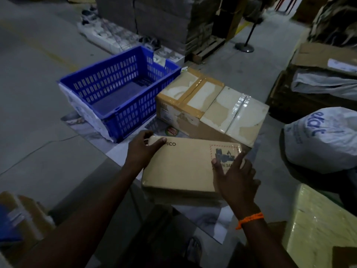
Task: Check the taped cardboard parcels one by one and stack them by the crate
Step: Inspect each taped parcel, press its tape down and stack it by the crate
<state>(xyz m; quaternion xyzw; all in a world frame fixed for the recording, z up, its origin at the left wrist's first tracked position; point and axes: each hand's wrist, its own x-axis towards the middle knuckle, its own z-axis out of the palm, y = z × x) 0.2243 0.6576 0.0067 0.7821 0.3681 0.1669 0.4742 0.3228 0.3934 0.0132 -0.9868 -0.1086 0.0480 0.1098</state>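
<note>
Front & low: flat parcel (printed "PICO", red-bordered label at its right end), on the near side of two taped boxes that stand side by side, right beside the blue crate. L hand grips the parcel's far-left corner, thumb on top. R hand lies on the label end w/ fingers straight & spread.
</note>
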